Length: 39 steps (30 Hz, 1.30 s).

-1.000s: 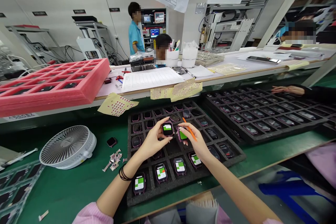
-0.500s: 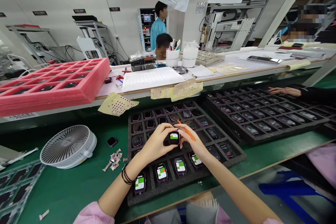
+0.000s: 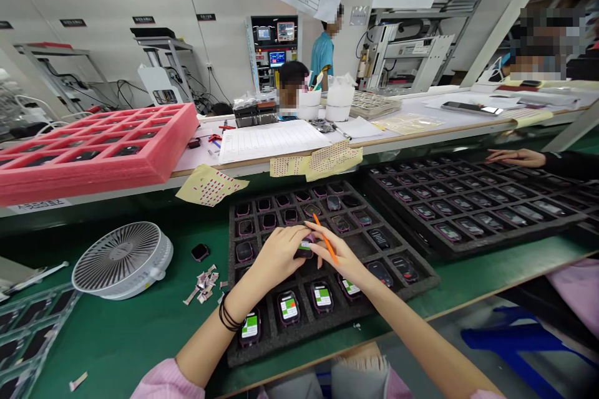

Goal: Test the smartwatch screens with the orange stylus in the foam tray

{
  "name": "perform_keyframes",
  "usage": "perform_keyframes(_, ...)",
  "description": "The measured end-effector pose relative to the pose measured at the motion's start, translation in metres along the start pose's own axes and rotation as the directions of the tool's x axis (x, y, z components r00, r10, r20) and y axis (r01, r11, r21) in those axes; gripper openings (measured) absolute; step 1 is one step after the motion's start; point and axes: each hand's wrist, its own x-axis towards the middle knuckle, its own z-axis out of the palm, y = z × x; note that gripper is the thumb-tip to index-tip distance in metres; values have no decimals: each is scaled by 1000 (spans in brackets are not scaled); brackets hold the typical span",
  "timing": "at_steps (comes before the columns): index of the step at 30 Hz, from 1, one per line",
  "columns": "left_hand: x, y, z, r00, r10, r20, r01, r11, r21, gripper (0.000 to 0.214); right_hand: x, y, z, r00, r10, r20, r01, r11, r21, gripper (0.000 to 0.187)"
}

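My left hand is closed around a smartwatch without a strap, its lit screen partly covered by my fingers. In my right hand is a thin orange stick, slanting across the fingers, whose tips meet the watch's right side. Both hands are over a black foam tray with a watch in many of its compartments. Along the near row, a watch with a green, white and orange display lies beside another with a green and white display. Whatever the stick's tip touches is hidden.
On the green bench, a white fan stands left, near a loose dark watch and several small strips. A second black tray is at right, with a co-worker's hand over it. A pink foam tray rests on the shelf.
The watch has tilted, so less of its screen shows. The orange stick is held lower and steeper. In the background, a standing person has moved right.
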Motion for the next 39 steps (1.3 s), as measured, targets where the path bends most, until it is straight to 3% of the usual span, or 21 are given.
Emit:
perform_keyframes(5, 2, 2, -8, 988, 18, -154, -31, 996, -83, 43, -1, -7, -1, 999, -22, 43, 17, 994, 105, 49)
perform_keyframes(9, 3, 5, -12, 975, 51, -216, -82, 987, -138, 44, -2, -8, -5, 994, -36, 106, 17, 985, 172, 46)
perform_keyframes(16, 4, 10, -11, 978, 103, -183, -136, 975, -178, 45, -3, -4, -9, 978, 14, 210, -66, 968, 244, 47)
perform_keyframes(23, 3, 10, -10, 979, 106, -173, -137, 973, -185, 48, -3, -5, -9, 979, 14, 201, -65, 966, 249, 44)
perform_keyframes(32, 2, 9, -9, 981, 142, -134, -167, 967, -193, 50, 1, -1, -13, 964, 110, 242, -175, 948, 267, 36)
perform_keyframes(39, 1, 10, -8, 982, 159, -97, -176, 964, -199, 44, 1, -2, -14, 961, 71, 269, -150, 947, 285, 43)
